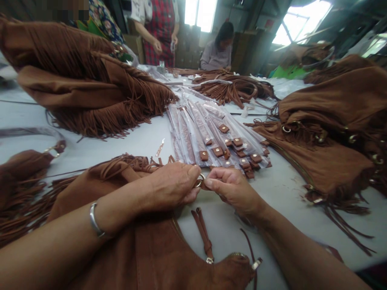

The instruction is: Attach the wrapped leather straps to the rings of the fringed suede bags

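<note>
My left hand (173, 185), with a metal bracelet on its wrist, is closed around a gold-coloured metal ring (200, 180). Facing it, my right hand (234, 189) pinches a small brown leather piece at the ring; the fingers hide most of that piece. Below both hands lies a brown suede bag (157, 253) with a curved zipped opening. A zipper-pull tassel (203, 231) rests on the table beside that opening. Just beyond my fingers is a pile of plastic-wrapped straps (208, 133) with brown, studded ends.
Brown fringed bags lie at the far left (90, 84) and at the right (326, 157). More brown fringe pieces (229, 86) are heaped at the back of the white table (130, 141). Several people are across the table, one in a red checked apron (163, 28).
</note>
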Action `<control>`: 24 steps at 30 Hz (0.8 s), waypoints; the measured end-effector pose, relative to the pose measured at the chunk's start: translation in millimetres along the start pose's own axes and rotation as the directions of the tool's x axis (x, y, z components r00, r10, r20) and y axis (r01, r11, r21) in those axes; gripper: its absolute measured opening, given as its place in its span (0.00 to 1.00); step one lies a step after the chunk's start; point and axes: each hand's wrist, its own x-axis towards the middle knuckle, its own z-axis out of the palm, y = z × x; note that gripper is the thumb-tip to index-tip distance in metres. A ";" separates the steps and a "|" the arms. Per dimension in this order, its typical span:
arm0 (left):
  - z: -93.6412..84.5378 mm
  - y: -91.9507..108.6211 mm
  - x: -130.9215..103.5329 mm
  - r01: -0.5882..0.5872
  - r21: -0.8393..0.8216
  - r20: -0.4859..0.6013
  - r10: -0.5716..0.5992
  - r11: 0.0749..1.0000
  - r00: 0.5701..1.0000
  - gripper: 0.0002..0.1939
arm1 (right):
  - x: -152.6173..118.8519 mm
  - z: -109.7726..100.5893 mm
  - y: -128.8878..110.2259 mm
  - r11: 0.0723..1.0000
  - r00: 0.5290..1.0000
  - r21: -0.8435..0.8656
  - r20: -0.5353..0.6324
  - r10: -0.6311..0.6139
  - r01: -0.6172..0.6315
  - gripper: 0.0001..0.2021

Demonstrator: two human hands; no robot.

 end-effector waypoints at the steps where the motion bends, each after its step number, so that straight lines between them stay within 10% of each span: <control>1: 0.7 0.9 0.2 -0.007 -0.002 -0.001 0.007 1.000 1.000 0.09 | 0.6 -1.8 -0.8 1.000 1.000 -0.014 0.020 -0.004 0.004 0.12; 11: 1.5 11.6 8.0 0.139 0.125 0.044 -0.145 0.982 0.988 0.11 | -9.4 -0.7 -13.6 0.809 0.965 -0.547 -0.011 -0.263 0.215 0.09; 24: 5.6 7.2 5.3 -0.041 0.169 0.069 0.030 0.985 0.997 0.11 | -0.5 -4.3 -4.6 0.993 0.978 0.059 0.190 0.087 -0.100 0.14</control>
